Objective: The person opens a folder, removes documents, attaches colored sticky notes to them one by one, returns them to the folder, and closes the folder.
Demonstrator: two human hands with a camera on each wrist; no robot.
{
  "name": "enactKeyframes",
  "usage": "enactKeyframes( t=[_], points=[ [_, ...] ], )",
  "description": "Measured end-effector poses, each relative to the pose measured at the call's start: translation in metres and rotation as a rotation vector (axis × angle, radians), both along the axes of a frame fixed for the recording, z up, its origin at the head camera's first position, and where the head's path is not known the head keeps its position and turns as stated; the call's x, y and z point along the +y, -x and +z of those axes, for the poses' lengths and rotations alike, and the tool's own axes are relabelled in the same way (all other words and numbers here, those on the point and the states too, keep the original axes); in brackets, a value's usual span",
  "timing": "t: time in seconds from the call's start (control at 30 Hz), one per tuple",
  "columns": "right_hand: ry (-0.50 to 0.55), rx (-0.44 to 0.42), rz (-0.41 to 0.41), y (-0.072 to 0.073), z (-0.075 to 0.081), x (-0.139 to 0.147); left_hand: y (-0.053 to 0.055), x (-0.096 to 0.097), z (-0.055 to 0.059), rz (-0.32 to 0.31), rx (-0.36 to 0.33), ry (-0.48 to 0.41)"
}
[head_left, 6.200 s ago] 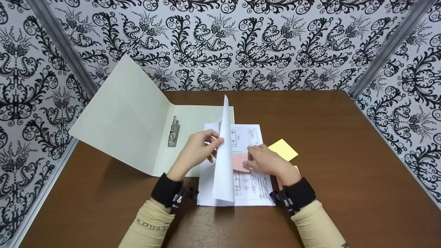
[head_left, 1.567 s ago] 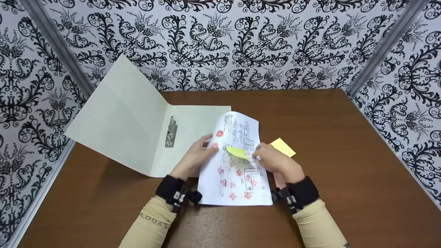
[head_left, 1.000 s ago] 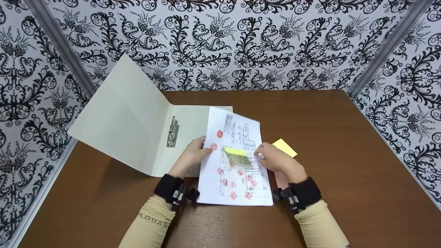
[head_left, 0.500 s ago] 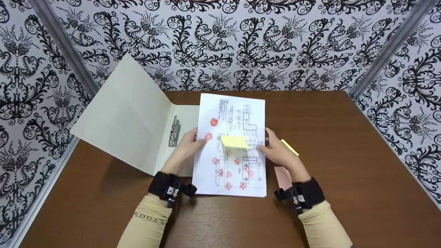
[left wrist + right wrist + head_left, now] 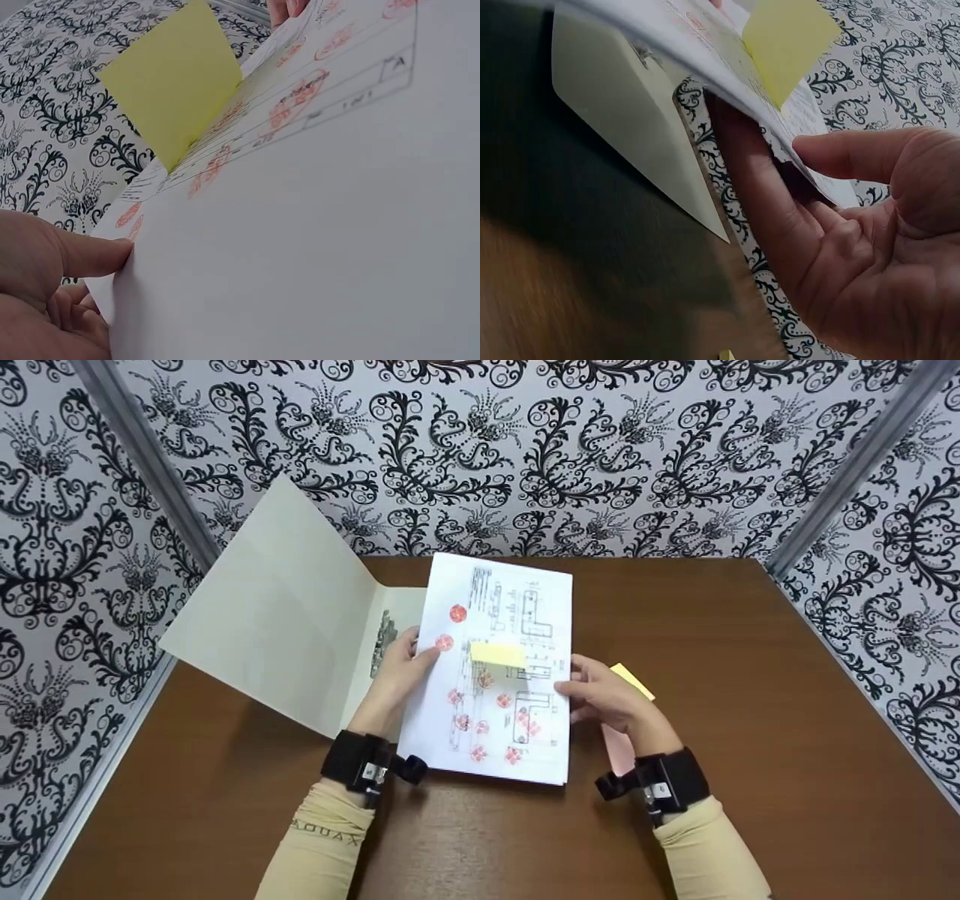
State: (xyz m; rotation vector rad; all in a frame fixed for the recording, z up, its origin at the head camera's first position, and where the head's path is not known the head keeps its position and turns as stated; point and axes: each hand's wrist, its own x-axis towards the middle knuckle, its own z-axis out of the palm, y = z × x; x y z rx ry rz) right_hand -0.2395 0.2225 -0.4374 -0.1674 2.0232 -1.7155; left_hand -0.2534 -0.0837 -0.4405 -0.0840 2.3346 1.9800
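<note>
Both hands hold a stack of printed papers (image 5: 435,720) raised above the table, partly over the open cream folder (image 5: 270,607). My left hand (image 5: 397,675) pinches its left edge, thumb on top. At the right edge my right hand (image 5: 611,690) grips it, and in the right wrist view (image 5: 870,232) the thumb lies above and the fingers underneath. The top sheet carries line drawings and red round stamps. A yellow sticky note (image 5: 496,654) is stuck to it and stands up from the page in the left wrist view (image 5: 176,82).
The folder's metal clip (image 5: 384,641) sits near its spine, left of the papers. Yellow sticky notes (image 5: 632,682) and pink sticky notes (image 5: 619,748) lie on the brown table (image 5: 750,720), partly behind the right hand and wrist. Patterned walls (image 5: 480,457) enclose the back and sides.
Earlier the left hand held a sheet turned up over a page with a pink note. The sheet came down, the right hand left the yellow note, and both hands lifted the stack and shifted it left.
</note>
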Motion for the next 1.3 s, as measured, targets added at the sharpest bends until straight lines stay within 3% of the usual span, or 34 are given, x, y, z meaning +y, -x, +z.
enactKeyframes(
  t=[0.17,0.47,0.7,0.83,0.9,1.13,1.3],
  points=[
    [-0.015,0.058,-0.062,0.001,-0.007,-0.01,0.0,-0.003,0.002,0.044,0.016,0.048],
    [0.005,0.054,-0.182,0.006,-0.021,-0.02,-0.007,-0.029,0.012,0.102,0.196,0.298],
    [0.005,0.028,-0.213,0.008,-0.026,-0.026,-0.012,-0.047,0.031,0.271,0.339,0.516],
    [-0.006,0.01,-0.225,0.01,-0.03,-0.034,-0.013,-0.055,0.032,0.335,0.4,0.625],
    [-0.004,-0.001,-0.228,0.012,-0.032,-0.039,-0.011,-0.058,0.029,0.324,0.401,0.668],
    [-0.011,-0.042,-0.23,0.025,-0.033,-0.057,-0.008,-0.06,0.014,0.19,0.236,0.701],
    [-0.057,-0.053,-0.248,0.036,-0.03,-0.067,-0.006,-0.06,0.002,0.161,0.202,0.725]
  ],
)
